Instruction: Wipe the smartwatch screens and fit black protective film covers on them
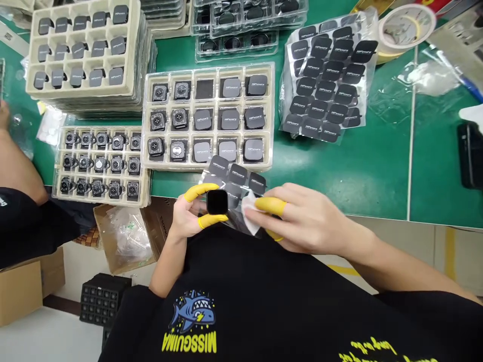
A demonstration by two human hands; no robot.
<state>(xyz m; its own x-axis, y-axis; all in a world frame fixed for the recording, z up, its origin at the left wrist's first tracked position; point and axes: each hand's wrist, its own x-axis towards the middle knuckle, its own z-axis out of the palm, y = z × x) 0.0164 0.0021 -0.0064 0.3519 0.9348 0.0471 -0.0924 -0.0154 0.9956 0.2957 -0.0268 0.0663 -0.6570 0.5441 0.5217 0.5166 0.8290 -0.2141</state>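
My left hand (187, 213), with yellow finger cots on thumb and forefinger, grips a square black watch case (217, 202) by its edges, its dark screen facing up. In my right hand (302, 218), also wearing yellow finger cots, a small white cloth (249, 211) is pinched just right of the watch case, apart from it. Behind both hands a sheet of dark HiFuture film labels (237, 174) overhangs the table's front edge; what supports it is hidden. Just beyond is a beige tray (209, 165) holding watch cases, some bearing dark HiFuture covers, with one compartment holding no watch.
A smaller tray of watches (101, 198) lies left, below a tall tray stack (81, 93). More label sheets (326, 83), tape rolls (407, 30) and a black device (470, 156) are right. At left is another person's arm (18, 166); an open carton (126, 236) stands below.
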